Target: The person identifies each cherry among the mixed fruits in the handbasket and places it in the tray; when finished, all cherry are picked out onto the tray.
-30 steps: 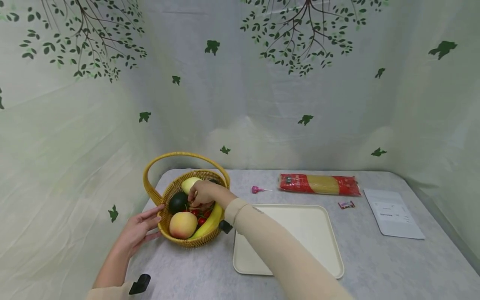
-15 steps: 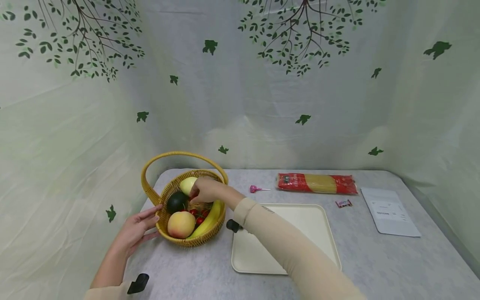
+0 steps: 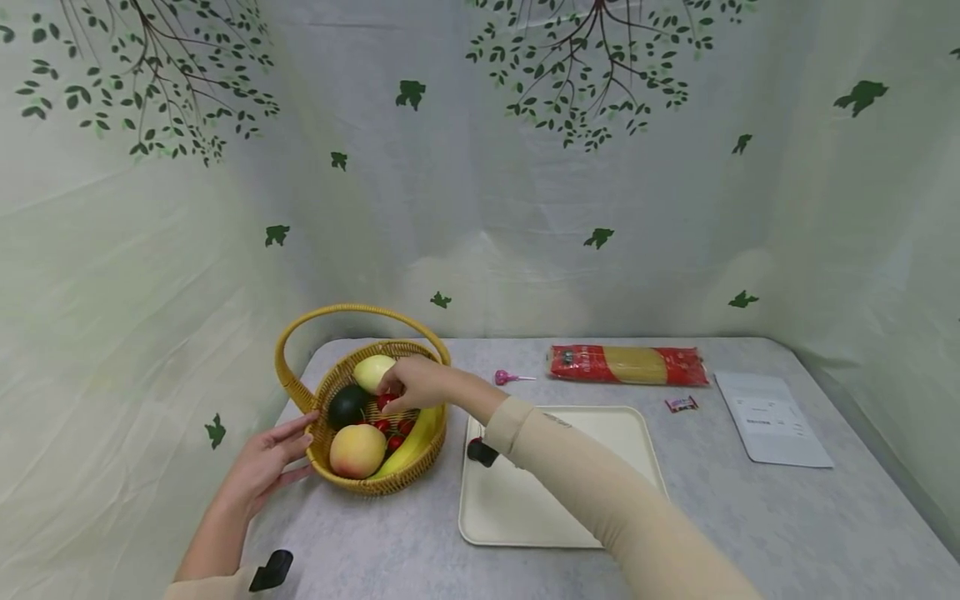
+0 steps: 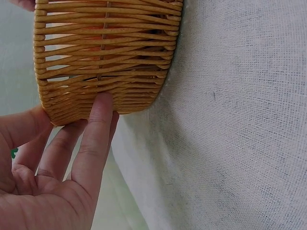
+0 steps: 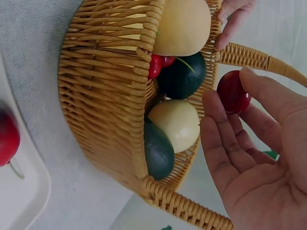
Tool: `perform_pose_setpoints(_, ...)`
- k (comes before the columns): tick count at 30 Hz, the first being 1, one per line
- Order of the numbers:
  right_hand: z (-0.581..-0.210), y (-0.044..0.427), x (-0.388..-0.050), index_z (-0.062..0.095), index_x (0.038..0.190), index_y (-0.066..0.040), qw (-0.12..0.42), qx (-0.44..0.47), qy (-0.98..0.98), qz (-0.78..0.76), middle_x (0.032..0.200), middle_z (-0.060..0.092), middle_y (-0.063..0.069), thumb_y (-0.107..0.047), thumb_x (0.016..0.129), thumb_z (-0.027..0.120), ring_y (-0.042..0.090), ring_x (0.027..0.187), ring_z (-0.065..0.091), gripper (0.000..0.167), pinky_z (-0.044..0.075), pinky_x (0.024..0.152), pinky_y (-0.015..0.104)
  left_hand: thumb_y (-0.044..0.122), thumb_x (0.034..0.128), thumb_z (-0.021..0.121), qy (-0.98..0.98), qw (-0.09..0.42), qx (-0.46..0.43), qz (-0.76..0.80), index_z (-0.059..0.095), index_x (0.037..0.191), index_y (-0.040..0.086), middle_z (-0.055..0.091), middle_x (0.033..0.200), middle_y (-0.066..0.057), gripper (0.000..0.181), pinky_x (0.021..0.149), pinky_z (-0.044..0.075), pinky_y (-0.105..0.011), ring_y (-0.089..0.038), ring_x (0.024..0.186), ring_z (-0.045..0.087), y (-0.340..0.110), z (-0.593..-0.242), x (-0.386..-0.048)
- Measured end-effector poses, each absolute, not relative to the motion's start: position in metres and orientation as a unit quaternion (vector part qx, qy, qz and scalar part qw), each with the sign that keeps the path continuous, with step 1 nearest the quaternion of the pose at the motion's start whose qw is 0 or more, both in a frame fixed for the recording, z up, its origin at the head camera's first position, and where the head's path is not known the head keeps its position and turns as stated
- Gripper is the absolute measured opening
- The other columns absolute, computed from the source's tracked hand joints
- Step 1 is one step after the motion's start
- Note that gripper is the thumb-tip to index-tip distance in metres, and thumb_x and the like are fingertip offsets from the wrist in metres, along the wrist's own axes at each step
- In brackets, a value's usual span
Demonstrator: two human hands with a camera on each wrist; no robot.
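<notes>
R hand (image 3: 420, 385): thumb & fingertips pinch one dk-red cherry (image 5: 233, 92), approx. one fruit's width of gap; other fingers part-bent. Cherry at mouth of wicker basket (image 5: 103, 91), nr pale-yellow fruit (image 3: 372, 372). L hand (image 3: 264, 462): fingers spread, nearly straight, touching basket's outer L side; no grasp noted. R forearm (image 3: 600, 483), beige sleeve, extends from lower R across tray (image 3: 525, 512), fingers pointing down. L forearm (image 3: 217, 533) angles up from lower L.

A glossy dark-red cherry (image 5: 234, 92) is pinched in the right grip (image 3: 420, 385) over the upright yellow wicker basket (image 5: 105, 86), whose side the left grip (image 3: 266, 461) touches.
</notes>
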State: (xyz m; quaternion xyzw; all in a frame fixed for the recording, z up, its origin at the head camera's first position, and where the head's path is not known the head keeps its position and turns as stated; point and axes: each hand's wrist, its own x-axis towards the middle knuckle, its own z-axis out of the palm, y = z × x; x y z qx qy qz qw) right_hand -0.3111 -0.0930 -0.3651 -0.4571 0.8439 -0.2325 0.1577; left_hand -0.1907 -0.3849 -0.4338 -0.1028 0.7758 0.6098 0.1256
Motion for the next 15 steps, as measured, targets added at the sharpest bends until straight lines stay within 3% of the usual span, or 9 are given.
perform_pose_setpoints(6,-0.362,-0.081,-0.307,0.077,0.128,-0.008,0.158,-0.463,0.835,-0.252,0.112,0.080,0.002,-0.024,0.101,0.078,0.003,0.092,0.066,0.031,0.053,0.083,0.012,0.023,0.1127,0.058,0.775,0.125,-0.100,0.612,0.035,0.168,0.007,0.020,0.176,-0.025,0.062,0.096,0.064,-0.031,0.013,0.109,0.060,-0.386,-0.434,-0.190)
perform_pose_setpoints(15,-0.356,-0.054,-0.295,0.076,0.130,-0.009,0.159,-0.459,0.828,-0.280,0.115,0.073,0.003,-0.023,0.100,0.079,0.008,0.097,0.063,0.034,0.053,0.086,0.013,0.025,0.1123,0.059,0.775,0.128,-0.100,0.611,0.035,0.168,0.010,0.020,0.177,-0.025,0.063,0.097,0.064,-0.032,0.012,0.109,0.060,-0.387,-0.435,-0.190)
